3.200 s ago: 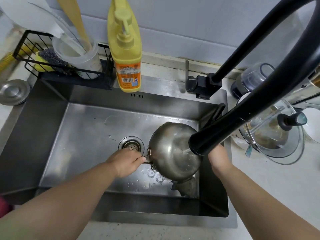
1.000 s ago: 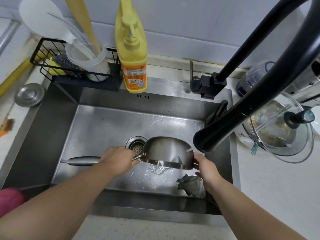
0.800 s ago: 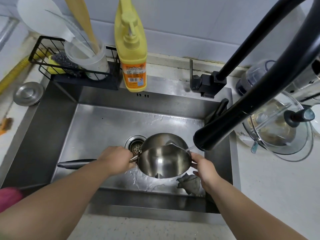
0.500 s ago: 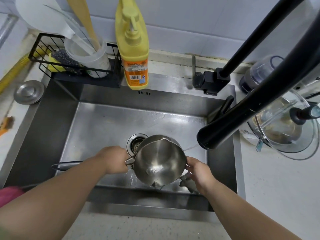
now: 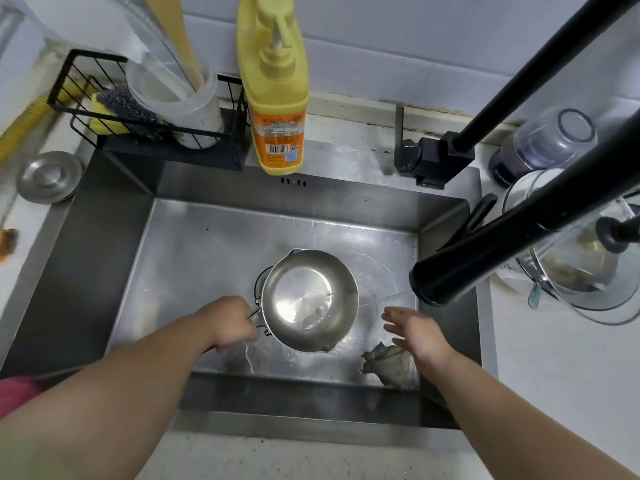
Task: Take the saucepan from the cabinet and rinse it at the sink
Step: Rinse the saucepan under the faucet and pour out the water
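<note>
Bottle label: the yellow pump bottle [image 5: 275, 88] at the back rim of the sink carries an orange label [image 5: 278, 140] with rows of small print, too blurred to read.
Barcode: a white barcode patch [image 5: 277, 148] sits low on the orange label; its digits cannot be read.
Blue mark: a small blue mark [image 5: 293, 154] lies beside the barcode; illegible.
Other surfaces: no readable text, brand or number.

One saucepan [image 5: 308, 301], one sink [image 5: 207, 237], one soap bottle [image 5: 277, 98], two hands [image 5: 230, 320].
</note>
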